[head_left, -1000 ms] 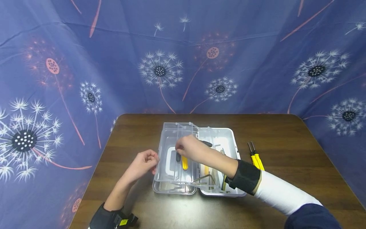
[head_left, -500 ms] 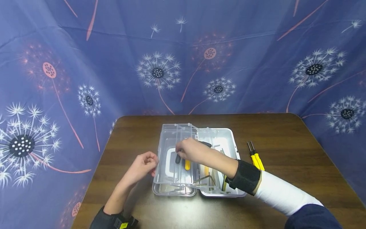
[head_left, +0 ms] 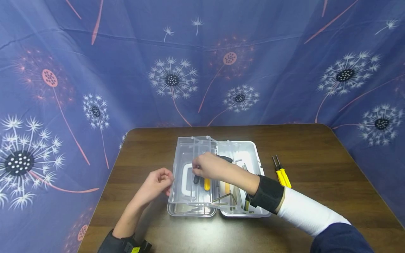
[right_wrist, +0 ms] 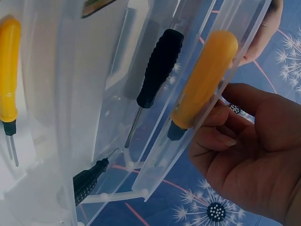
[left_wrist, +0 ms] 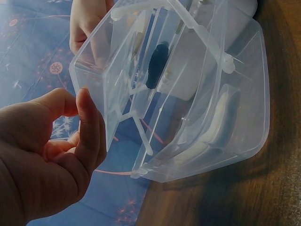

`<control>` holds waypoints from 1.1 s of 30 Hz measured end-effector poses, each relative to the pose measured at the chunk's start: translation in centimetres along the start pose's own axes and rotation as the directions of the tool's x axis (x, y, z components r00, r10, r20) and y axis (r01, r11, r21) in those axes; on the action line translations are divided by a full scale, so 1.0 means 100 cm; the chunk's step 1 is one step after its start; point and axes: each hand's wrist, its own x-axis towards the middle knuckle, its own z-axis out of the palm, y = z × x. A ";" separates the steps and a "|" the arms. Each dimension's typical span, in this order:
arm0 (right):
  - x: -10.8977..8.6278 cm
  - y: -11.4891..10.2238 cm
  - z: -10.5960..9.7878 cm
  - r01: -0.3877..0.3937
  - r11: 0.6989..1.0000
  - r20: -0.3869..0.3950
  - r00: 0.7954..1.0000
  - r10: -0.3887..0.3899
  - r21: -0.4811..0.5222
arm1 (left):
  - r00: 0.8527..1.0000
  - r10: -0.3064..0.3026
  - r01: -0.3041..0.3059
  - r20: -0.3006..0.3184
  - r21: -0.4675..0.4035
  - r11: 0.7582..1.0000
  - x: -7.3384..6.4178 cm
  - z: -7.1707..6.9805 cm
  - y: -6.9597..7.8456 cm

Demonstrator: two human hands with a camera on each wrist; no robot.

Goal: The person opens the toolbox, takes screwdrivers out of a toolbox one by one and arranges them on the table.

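A clear plastic tray (head_left: pixel 186 158) stands raised from an open toolbox on the table. My right hand (head_left: pixel 207 167) is over its divided compartments, fingers curled. Right beside those fingers lies a yellow-handled screwdriver (right_wrist: pixel 204 77); I cannot tell whether they hold it. One compartment over is a black-handled screwdriver (right_wrist: pixel 161 66), its shank showing in the right wrist view. My left hand (head_left: pixel 158 181) rests loosely curled at the tray's left side, fingertips right at the clear wall (left_wrist: pixel 91 70). Nothing shows between its thumb and fingers.
The toolbox's white base (head_left: pixel 251 149) holds hex keys (head_left: pixel 232 198) and other tools. Another black handle (right_wrist: pixel 89 181) lies lower down. Two yellow-handled screwdrivers (head_left: pixel 283 177) lie on the wooden table (head_left: pixel 310 158) to the right. A patterned blue cloth (head_left: pixel 202 63) hangs behind.
The yellow screwdriver's handle has shifted slightly right within the tray, away from the black one. My right hand has lowered a little; the left has stayed by the tray.
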 end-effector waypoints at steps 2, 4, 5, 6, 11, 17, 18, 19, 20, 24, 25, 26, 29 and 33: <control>0.000 0.000 0.001 0.013 1.000 -0.023 1.000 -0.013 -0.003 | 1.000 -0.002 0.002 0.001 -0.004 1.000 0.000 0.000 0.000; -0.001 0.001 0.002 0.032 0.999 -0.045 0.998 -0.031 0.003 | 1.000 -0.005 0.005 0.000 -0.006 1.000 0.000 0.000 0.000; -0.002 0.002 0.002 0.036 0.999 -0.053 0.998 -0.036 0.014 | 1.000 -0.006 0.006 -0.001 -0.007 1.000 0.000 0.000 0.000; -0.002 0.002 0.002 0.043 0.999 -0.064 0.997 -0.041 0.024 | 1.000 -0.008 0.008 -0.002 -0.008 1.000 0.000 0.001 0.000; -0.004 0.005 -0.001 0.042 0.996 -0.141 0.990 -0.032 0.075 | 1.000 -0.011 0.011 -0.015 0.002 1.000 0.000 0.002 0.001; -0.009 0.008 -0.004 -0.039 0.995 -0.168 0.984 0.054 0.091 | 1.000 -0.001 0.001 -0.005 0.016 1.000 0.000 0.001 0.002; -0.011 0.009 -0.005 -0.047 0.995 -0.168 0.984 0.062 0.094 | 1.000 -0.004 0.004 -0.006 0.014 1.000 -0.001 0.000 0.002; -0.013 0.010 -0.006 -0.055 0.994 -0.168 0.983 0.070 0.092 | 1.000 -0.007 0.007 -0.008 0.011 1.000 -0.001 0.000 0.003; -0.015 0.011 -0.007 -0.059 0.994 -0.169 0.983 0.074 0.094 | 1.000 -0.011 0.011 -0.010 0.009 1.000 -0.001 0.000 0.003; -0.023 0.017 -0.010 -0.067 0.993 -0.185 0.979 0.083 0.094 | 0.999 -0.026 0.026 -0.023 0.006 1.000 -0.002 0.000 0.004; -0.025 0.018 -0.011 -0.069 0.993 -0.191 0.978 0.086 0.093 | 1.000 -0.022 0.023 -0.022 0.010 1.000 -0.002 0.000 0.004; -0.027 0.020 -0.011 -0.073 0.993 -0.196 0.976 0.090 0.094 | 1.000 -0.021 0.021 -0.021 0.009 1.000 -0.002 0.000 0.003; -0.036 0.027 -0.014 -0.102 0.989 -0.206 0.971 0.123 0.109 | 1.000 -0.016 0.016 -0.015 0.011 1.000 -0.002 0.000 0.003; -0.052 0.040 -0.016 -0.140 0.981 -0.215 0.962 0.167 0.133 | 1.000 -0.013 0.013 -0.015 0.014 1.000 -0.002 0.002 0.003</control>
